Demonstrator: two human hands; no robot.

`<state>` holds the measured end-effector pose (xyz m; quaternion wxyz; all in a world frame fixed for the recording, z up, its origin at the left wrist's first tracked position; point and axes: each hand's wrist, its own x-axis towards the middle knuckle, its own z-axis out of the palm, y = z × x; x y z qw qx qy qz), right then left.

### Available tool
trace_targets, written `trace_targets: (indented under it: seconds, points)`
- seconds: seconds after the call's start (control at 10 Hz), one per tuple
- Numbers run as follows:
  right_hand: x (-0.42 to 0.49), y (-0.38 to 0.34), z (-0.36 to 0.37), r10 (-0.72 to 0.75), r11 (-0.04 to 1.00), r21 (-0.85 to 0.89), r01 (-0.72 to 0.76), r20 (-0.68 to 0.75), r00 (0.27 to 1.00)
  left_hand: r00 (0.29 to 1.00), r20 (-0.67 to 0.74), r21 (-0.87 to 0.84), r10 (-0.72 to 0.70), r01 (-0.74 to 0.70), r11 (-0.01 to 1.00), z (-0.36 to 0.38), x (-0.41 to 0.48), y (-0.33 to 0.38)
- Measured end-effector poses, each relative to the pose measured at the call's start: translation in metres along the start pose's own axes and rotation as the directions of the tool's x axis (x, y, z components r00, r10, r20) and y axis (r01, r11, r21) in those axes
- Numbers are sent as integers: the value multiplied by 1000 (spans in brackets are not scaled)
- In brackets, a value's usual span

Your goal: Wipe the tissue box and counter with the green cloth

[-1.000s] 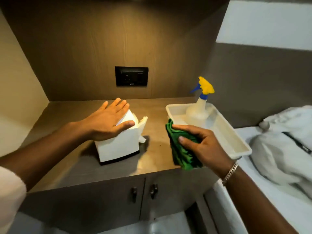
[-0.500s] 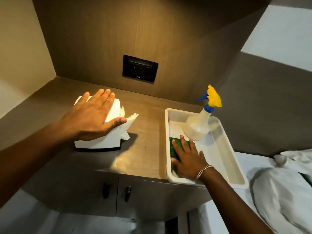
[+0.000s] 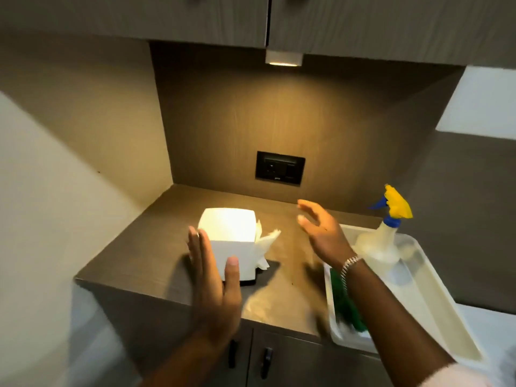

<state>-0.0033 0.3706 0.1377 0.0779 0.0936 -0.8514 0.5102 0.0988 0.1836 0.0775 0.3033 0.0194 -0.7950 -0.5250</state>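
Note:
A white tissue box stands on the brown counter, with tissue sticking out of its right side. My left hand is open, fingers spread, at the box's near left corner, the thumb against its front face. My right hand hovers open above the counter to the right of the box, holding nothing. The green cloth lies in the near end of the white tray, partly hidden under my right forearm.
A spray bottle with a yellow and blue trigger stands at the tray's far end. A black wall socket sits on the back panel. Upper cabinets with a light hang overhead. Cabinet doors with dark handles are below the counter.
My right hand left the green cloth in the tray and rose over the counter. My left hand slid from the box's top to its near corner. The view tilted upward.

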Motion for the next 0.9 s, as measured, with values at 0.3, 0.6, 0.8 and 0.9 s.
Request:
trace_targets:
  seconds: [0.3,0.6,0.8,0.9]
  points:
    - [31,-31,76,248,959,87,-271,215,945,827,110,-631,-551,486,605,18,8,12]
    - [-66,-44,91,264,783,500,-369,270,926,825,385,-477,-413,561,677,-10,76,-23]
    - [-77,-72,102,339,735,568,-370,164,926,775,456,-317,-439,602,733,-15,90,-15]
    - [-91,-82,79,248,794,591,-141,-103,963,886,309,-136,-345,400,906,-30,88,7]
